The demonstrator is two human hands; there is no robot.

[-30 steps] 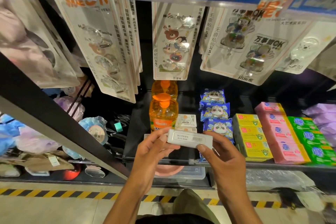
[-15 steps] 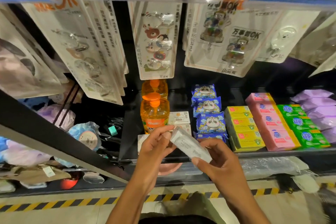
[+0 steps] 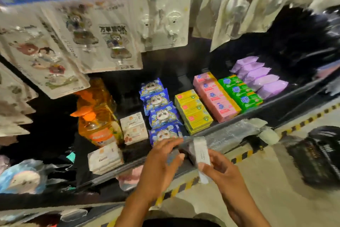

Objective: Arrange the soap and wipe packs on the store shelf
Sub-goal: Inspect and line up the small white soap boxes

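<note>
I am risking a drop: the white pack (image 3: pixel 201 155), standing on end in a fingertip pinch, could slip past the shelf's (image 3: pixel 136 150) front edge or knock the blue packs (image 3: pixel 161 116) askew. The right hand (image 3: pixel 220 171) is holding it. The left hand (image 3: pixel 161 160) is hovering alongside, its grip too blurred to tell.

Dim, warm light; heavy motion blur and blocky smearing (worst at edges), wide-angle distortion.
</note>
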